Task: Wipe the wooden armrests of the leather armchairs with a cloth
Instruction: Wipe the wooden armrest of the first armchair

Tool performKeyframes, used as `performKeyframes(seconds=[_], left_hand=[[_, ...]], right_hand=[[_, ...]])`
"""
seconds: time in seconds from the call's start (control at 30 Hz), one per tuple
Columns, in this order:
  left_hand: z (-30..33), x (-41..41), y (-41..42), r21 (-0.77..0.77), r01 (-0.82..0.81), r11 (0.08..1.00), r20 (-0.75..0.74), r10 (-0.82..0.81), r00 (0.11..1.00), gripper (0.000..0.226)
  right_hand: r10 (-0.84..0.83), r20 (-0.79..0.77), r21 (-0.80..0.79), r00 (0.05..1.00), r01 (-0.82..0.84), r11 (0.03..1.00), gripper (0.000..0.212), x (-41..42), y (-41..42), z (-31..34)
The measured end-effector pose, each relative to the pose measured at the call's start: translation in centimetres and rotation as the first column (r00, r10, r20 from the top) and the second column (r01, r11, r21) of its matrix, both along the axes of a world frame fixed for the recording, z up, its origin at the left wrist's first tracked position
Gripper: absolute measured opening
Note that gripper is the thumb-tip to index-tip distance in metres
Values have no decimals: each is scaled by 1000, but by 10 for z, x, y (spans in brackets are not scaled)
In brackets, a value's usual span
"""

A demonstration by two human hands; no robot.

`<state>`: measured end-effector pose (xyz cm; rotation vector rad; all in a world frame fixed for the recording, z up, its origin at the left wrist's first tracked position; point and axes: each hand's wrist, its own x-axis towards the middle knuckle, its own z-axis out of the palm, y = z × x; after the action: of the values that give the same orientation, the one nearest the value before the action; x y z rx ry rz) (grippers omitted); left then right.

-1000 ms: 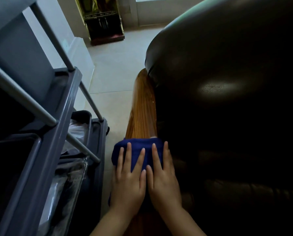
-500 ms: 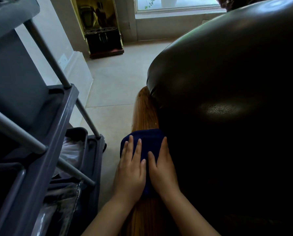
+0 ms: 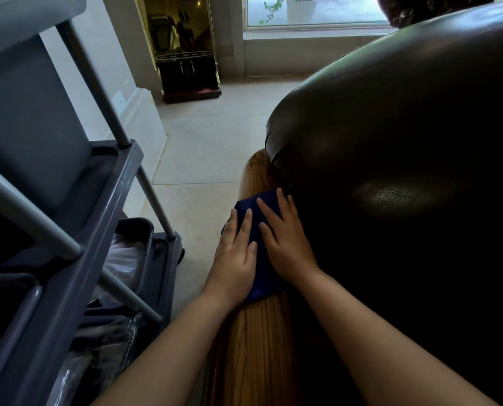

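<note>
Both hands — left hand (image 3: 235,253), right hand (image 3: 285,238) — are pressing flat, fingers spread, sliding the blue cloth (image 3: 257,230) farther along the armrest (image 3: 254,341) — the stroke is nearing its far end.

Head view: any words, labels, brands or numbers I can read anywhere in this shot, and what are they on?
No text here can be read.
Brass-framed cabinet by the far wall: a pale oval band of lettering sits across its front, too small and blurred to read.
Blue cloth, wooden armrest, leather armchair and grey cart: no visible markings.
</note>
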<state>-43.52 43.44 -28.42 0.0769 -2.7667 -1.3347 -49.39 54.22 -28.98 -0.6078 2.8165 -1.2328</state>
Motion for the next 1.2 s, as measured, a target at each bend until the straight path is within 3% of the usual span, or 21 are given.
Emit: performKeyframes(seconds=[0.2, 0.33, 0.43, 0.53, 0.63, 0.87, 1.03, 1.2], left_hand=[[-1, -2, 1, 23, -73, 997, 19, 73, 997, 52], [2, 4, 6, 6, -115, 993, 56, 115, 992, 51], [4, 17, 12, -76, -146, 986, 69, 151, 986, 52], [4, 34, 16, -146, -161, 976, 55, 170, 984, 54], [3, 53, 17, -149, -148, 978, 50, 157, 986, 54], [3, 94, 13, -82, -53, 995, 80, 59, 995, 55], [12, 120, -2, -4, 73, 997, 202, -70, 977, 66], [27, 143, -12, -46, 114, 992, 259, -99, 961, 77]], right_hand=[[-2, -5, 141, 1000, 2, 990, 44, -7, -3, 7], [111, -51, 208, 993, -98, 973, 42, -6, 1, 12], [219, -76, 252, 973, -194, 948, 42, -2, 8, 14], [262, -38, 201, 964, -250, 947, 45, 11, 15, 12], [286, 49, 107, 957, -289, 951, 58, 27, 26, 9], [326, 155, 134, 933, -347, 928, 69, 64, 41, 10], [349, 226, 127, 910, -382, 915, 70, 94, 53, 13], [324, 191, 125, 927, -350, 928, 63, 125, 64, 21]])
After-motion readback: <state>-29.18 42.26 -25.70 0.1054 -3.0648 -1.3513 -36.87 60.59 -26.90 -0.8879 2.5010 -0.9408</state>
